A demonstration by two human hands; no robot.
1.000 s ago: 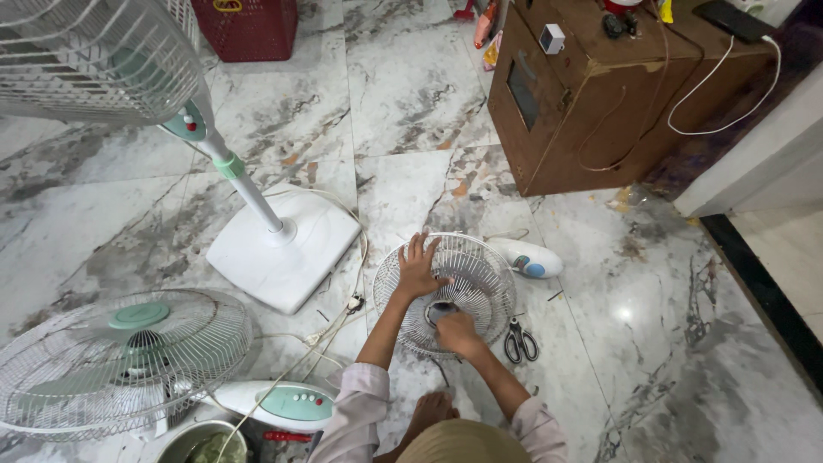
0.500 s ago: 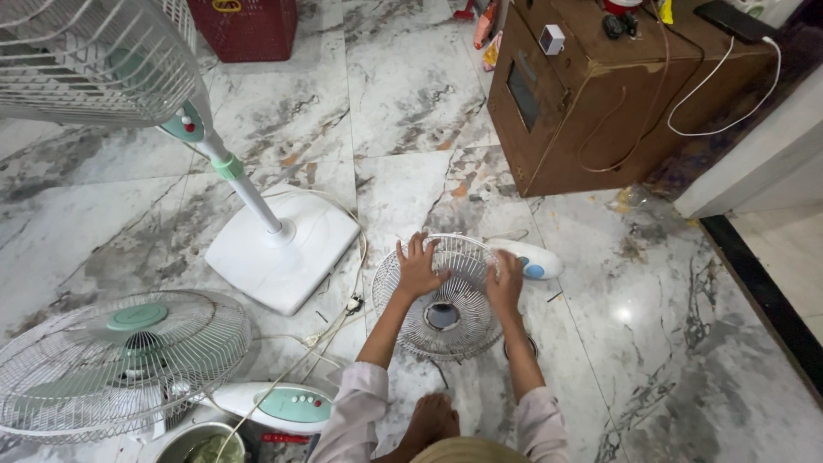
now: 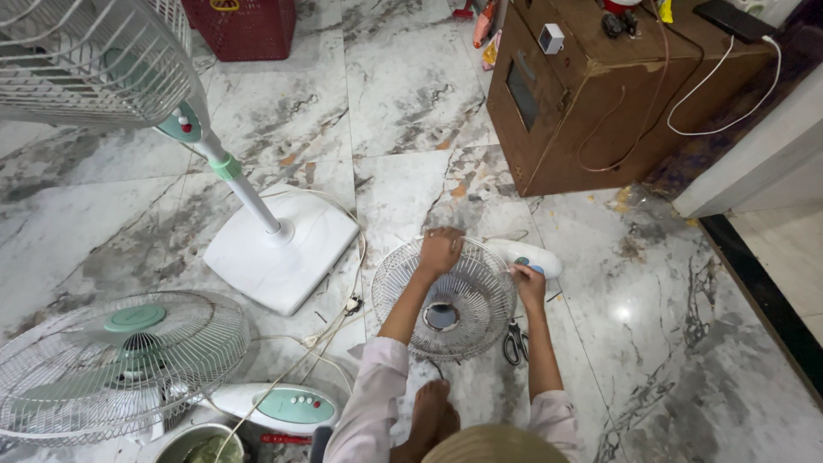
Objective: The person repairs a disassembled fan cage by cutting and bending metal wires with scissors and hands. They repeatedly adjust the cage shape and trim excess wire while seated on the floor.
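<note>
Round wire fan guard [image 3: 467,300] flat on marble floor [image 3: 411,111]; left hand [image 3: 441,250] grips its far rim, right hand [image 3: 529,281] holds its right edge; steel bowl [image 3: 199,446] near left, contents greenish, unclear

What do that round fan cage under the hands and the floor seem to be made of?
Fan cage: probably thin metal wire with a pale coating; fine spokes, see-through. Floor: looks like polished marble or marble-look tile; grey veins, grout lines, glossy reflection.
</note>
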